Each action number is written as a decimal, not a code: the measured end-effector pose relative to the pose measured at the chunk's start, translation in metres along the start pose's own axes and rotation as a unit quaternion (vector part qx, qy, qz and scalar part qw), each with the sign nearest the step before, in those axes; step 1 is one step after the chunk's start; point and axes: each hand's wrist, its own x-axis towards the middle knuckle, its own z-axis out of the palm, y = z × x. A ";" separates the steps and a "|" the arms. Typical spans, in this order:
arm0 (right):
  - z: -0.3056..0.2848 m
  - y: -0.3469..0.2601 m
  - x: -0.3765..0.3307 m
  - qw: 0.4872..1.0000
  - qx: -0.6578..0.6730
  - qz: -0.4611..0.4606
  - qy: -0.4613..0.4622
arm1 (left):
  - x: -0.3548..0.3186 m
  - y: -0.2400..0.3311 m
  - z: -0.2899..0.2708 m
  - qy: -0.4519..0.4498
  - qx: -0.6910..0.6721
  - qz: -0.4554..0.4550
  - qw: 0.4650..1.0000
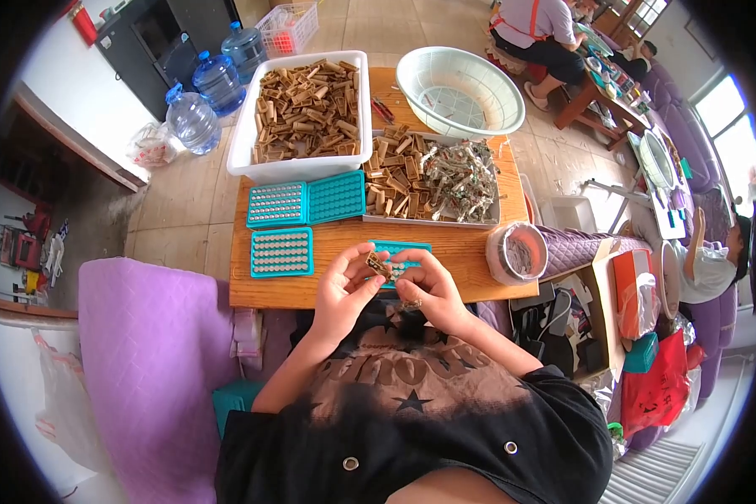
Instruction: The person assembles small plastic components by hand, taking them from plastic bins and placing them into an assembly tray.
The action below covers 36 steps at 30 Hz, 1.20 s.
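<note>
Both my hands are raised over the table's near edge. My left hand pinches a small brown plastic casing, its hollow side showing. Close beside it, my right hand has its fingers curled around a small part, too small to name. Partly hidden behind my hands is a teal tray with round silver pieces in it. To the left lie two more teal trays of round silver pieces, one nearer and one farther. A teal tray with unfilled slots adjoins the farther one.
Beyond the trays stand a white tub heaped with brown casings and a shallow box of casings and wiry parts. A pale green basin, two pens and a round bucket edge the table. People sit at the right.
</note>
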 end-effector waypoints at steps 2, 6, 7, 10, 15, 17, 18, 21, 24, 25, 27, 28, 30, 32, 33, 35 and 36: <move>0.000 0.001 0.002 1.000 -0.021 0.009 0.000 | -0.001 -0.003 0.001 0.007 0.025 0.004 1.000; 0.002 -0.001 0.006 0.993 -0.104 0.002 0.061 | -0.003 -0.009 0.004 -0.007 0.197 0.036 0.980; 0.002 0.000 0.008 0.991 -0.110 0.017 0.072 | -0.004 -0.010 0.007 0.006 0.197 0.040 0.980; 0.001 -0.005 0.009 0.959 -0.266 -0.071 0.066 | -0.004 -0.008 0.007 0.002 0.261 0.043 0.964; 0.001 -0.002 0.006 0.956 -0.282 -0.052 0.069 | -0.004 -0.018 0.004 0.003 0.195 0.021 0.981; 0.002 -0.002 0.007 0.957 -0.275 -0.064 0.071 | -0.002 -0.020 0.002 0.005 0.129 -0.008 0.992; 0.002 0.000 0.006 0.957 -0.272 -0.050 0.080 | -0.001 -0.020 0.001 0.018 0.060 -0.035 0.997; -0.004 0.009 0.007 0.972 -0.214 -0.020 0.092 | 0.003 -0.024 -0.007 0.038 -0.015 -0.051 0.998; -0.009 0.011 0.007 0.991 -0.094 0.020 0.089 | 0.006 -0.030 -0.016 0.054 0.007 -0.032 0.998; -0.010 0.010 0.007 0.995 -0.028 0.041 0.086 | 0.007 -0.029 -0.020 0.058 -0.034 -0.080 0.994; -0.014 0.011 0.006 0.995 -0.025 0.042 0.086 | 0.008 -0.029 -0.026 0.076 -0.091 -0.166 0.979; -0.015 0.011 0.005 0.995 -0.023 0.042 0.086 | 0.009 -0.033 -0.033 0.074 -0.089 -0.165 0.979; -0.020 0.017 0.003 0.995 -0.035 0.045 0.084 | 0.009 -0.045 -0.047 0.073 -0.172 -0.236 0.954; -0.027 0.023 0.001 0.993 -0.047 0.048 0.092 | 0.010 -0.051 -0.045 0.052 -0.164 -0.237 0.956; -0.031 0.025 0.000 0.994 -0.036 0.053 0.087 | 0.010 -0.053 -0.042 0.063 -0.136 -0.230 0.962; -0.036 0.028 -0.003 0.994 -0.024 0.056 0.089 | 0.009 -0.052 -0.035 0.074 -0.107 -0.223 0.966; -0.038 0.029 -0.004 0.993 0.018 0.062 0.103 | 0.010 -0.055 -0.034 0.067 -0.104 -0.226 0.966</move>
